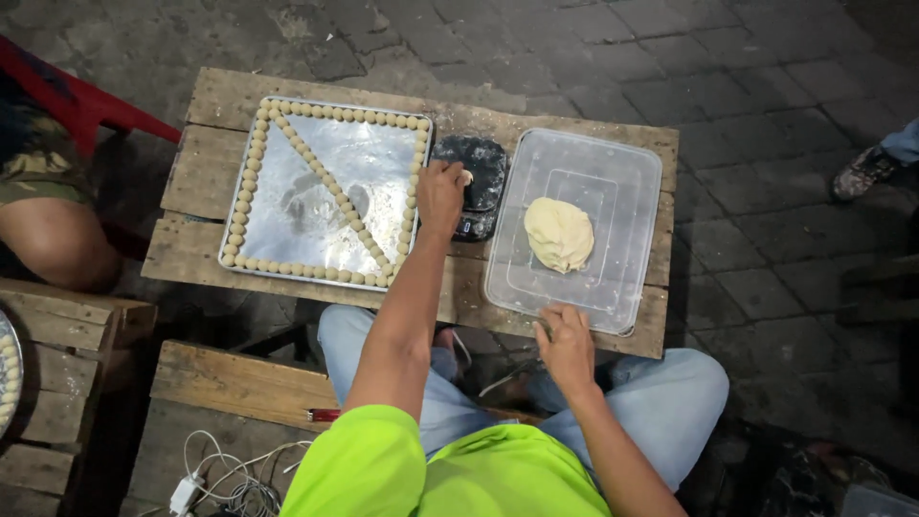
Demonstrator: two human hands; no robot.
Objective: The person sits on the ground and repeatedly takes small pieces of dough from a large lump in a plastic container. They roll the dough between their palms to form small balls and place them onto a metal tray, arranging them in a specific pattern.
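Your right hand [565, 343] sits nearest, resting at the near rim of the clear plastic tub [613, 297], fingers loosely curled together, seemingly empty though you cannot tell for sure; your left hand [440, 196] reaches further out over the black kitchen scale [476, 184], fingertips pinched on a small dough ball [466, 177] at the scale's platform; pale dough lump [559, 234] lies in the middle of the tub, apart from its walls; judge it soft, sticky, light, easy to tear, so pinch bits off its edge rather than lifting the whole mass; small ball likely deforms under pressure, so hold it lightly by the sides; metal baking tray [316, 196] lies left of the scale, just beside it, with rows of dough balls [251, 170] lining its rim and one diagonal; all rest on a wooden pallet table [211, 163]; another person's knee [53, 244] at far left, a shoe [862, 172] at far right; cables [230, 488] on the ground near your left leg
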